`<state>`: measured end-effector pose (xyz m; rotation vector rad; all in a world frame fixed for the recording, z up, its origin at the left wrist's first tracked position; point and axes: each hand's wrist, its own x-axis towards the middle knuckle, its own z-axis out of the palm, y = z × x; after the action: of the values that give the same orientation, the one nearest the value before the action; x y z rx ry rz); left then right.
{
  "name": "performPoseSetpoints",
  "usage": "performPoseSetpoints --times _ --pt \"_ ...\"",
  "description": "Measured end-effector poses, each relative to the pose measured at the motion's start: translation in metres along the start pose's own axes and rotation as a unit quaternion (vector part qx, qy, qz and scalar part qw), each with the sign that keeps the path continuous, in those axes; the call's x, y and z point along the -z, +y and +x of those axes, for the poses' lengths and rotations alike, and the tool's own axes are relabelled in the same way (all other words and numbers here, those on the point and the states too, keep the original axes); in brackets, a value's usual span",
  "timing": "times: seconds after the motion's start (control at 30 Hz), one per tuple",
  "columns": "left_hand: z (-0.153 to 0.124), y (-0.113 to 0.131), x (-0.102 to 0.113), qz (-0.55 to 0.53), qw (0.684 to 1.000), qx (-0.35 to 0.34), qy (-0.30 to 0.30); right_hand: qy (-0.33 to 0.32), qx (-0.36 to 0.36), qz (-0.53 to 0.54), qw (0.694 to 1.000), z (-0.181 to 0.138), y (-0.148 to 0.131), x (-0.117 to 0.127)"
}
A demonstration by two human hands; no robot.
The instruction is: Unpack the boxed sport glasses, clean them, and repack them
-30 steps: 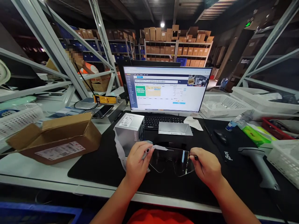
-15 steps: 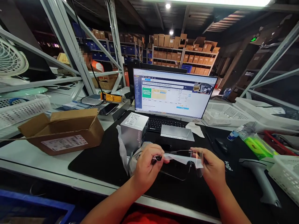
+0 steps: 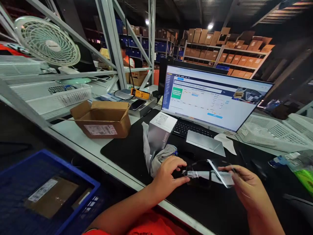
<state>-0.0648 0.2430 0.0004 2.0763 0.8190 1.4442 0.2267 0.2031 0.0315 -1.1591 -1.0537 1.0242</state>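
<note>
At far left, a fan (image 3: 49, 40) is facing the worktable, probably to cool whoever is sitting there. Near left, a blue crate (image 3: 73, 168) is holding a labelled brown packet (image 3: 51, 197) below table height, perhaps to spare the worktop. Right of it, a cardboard box (image 3: 102, 127) is standing with its flaps spread, seemingly to leave its inside within reach. A silver box (image 3: 157, 133) is standing upright on the black mat (image 3: 122, 150), and a grey bag (image 3: 162, 158) is lying crumpled just nearer.

In the near middle, the left hand (image 3: 170, 174) is pinching the left end of a pair of glasses (image 3: 217, 174) between thumb and fingers. The right hand (image 3: 249, 182), slightly blurred, is gripping the other end; this hold is likely keeping fingers off the lenses. The glasses are hanging above the mat.

Farther back, a shallow silver tray (image 3: 202, 142) is lying before the keyboard (image 3: 179, 129), with a white tissue (image 3: 226, 143) to its right, seemingly pushed back for working room.
</note>
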Motion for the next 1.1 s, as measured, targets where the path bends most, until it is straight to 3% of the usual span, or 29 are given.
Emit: performPoseSetpoints --times 0.13,0.23,0.3,0.33,0.4,0.53,0.63,0.77,0.83,0.9,0.97,1.03,1.1 --pt "0.003 -0.005 0.007 0.177 0.98 0.081 -0.041 0.133 -0.013 0.055 0.989 0.014 0.003 0.009" --pt "0.034 0.002 0.008 0.359 0.909 0.136 -0.166 0.183 0.009 0.089 0.979 0.021 0.003 0.012" --pt "0.06 0.007 0.004 0.443 0.832 0.169 -0.289 0.185 0.014 0.095 0.978 0.023 0.002 0.011" --pt "0.072 0.007 0.0 0.454 0.812 0.174 -0.322 0.181 0.013 0.096 0.979 0.022 0.001 0.01" --pt "0.09 0.004 -0.007 0.456 0.791 0.178 -0.367 0.174 0.012 0.098 0.98 0.021 -0.002 0.008" --pt "0.097 -0.01 -0.017 0.468 0.77 0.191 -0.39 0.162 0.01 0.104 0.981 0.018 -0.007 0.006" --pt "0.089 -0.01 -0.016 0.487 0.768 0.187 -0.371 0.159 0.011 0.108 0.981 0.017 -0.01 0.009" --pt "0.091 0.016 -0.001 0.512 0.783 0.161 -0.316 0.177 0.024 0.131 0.975 0.018 -0.013 0.016" --pt "0.101 0.032 0.005 0.5 0.821 0.096 -0.257 0.186 0.036 0.144 0.971 0.019 -0.015 0.018" --pt "0.112 0.042 0.007 0.444 0.874 -0.011 -0.195 0.196 0.048 0.154 0.967 0.019 -0.017 0.021" --pt "0.12 0.043 0.002 0.375 0.903 -0.106 -0.178 0.209 0.059 0.161 0.963 0.02 -0.02 0.024" --pt "0.118 0.036 -0.007 0.332 0.903 -0.173 -0.21 0.22 0.072 0.165 0.959 0.022 -0.023 0.028" --pt "0.108 0.026 -0.016 0.329 0.883 -0.227 -0.247 0.231 0.086 0.166 0.955 0.021 -0.026 0.033"
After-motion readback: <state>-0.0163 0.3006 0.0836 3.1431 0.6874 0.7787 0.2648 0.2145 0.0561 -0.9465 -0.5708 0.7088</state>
